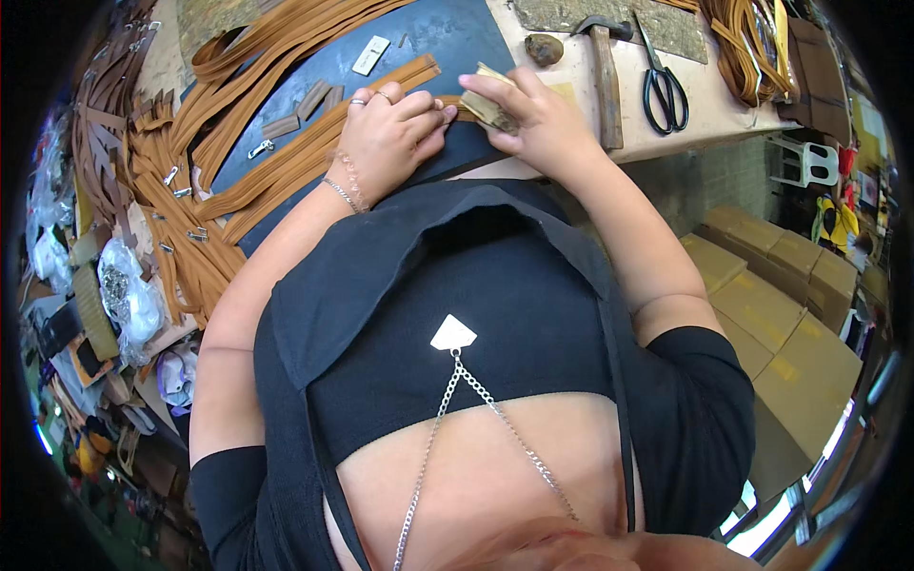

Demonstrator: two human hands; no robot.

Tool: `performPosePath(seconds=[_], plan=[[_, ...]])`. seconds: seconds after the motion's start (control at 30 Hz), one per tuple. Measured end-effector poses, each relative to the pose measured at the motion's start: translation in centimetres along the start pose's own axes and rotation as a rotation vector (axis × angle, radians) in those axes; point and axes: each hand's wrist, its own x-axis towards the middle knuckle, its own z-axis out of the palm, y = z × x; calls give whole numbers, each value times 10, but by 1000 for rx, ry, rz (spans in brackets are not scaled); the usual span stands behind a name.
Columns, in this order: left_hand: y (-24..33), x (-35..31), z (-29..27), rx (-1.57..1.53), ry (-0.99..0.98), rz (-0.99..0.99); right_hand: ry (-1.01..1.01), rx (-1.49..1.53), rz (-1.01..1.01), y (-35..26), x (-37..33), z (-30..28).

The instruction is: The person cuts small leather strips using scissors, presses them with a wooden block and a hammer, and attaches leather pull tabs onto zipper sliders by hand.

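Note:
Near the front edge of the dark mat (pixel 455 38), my left hand (pixel 395 131) is closed, with its fingers curled on the end of a tan zipper tape (pixel 307 157). The tape runs off to the left from under it. My right hand (pixel 550 124) is closed round a worn, yellowish-brown block (pixel 490 107), whose exact kind I cannot make out. The block touches or nearly touches the tape end showing between my hands. Another tan zipper tape (pixel 409 74) lies just beyond my left fingers.
Left of my hands are piled zipper tapes (pixel 181 238), a metal zipper slider (pixel 260 148) and brown scraps (pixel 309 100). A pale eraser-like block (pixel 371 55) lies farther back. At right are a hammer (pixel 606 86), black scissors (pixel 664 95) and a round brown lump (pixel 544 49). Cardboard boxes (pixel 790 324) stand below.

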Motion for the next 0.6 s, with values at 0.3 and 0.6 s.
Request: performPosePath(seconds=[0.3,0.6], plan=[[-4,-1,7,18,0,-9,38,-58,43,-19,23,2],[-3,-3,9,-1,41,11,-56,-17,102,-6,3,3]])
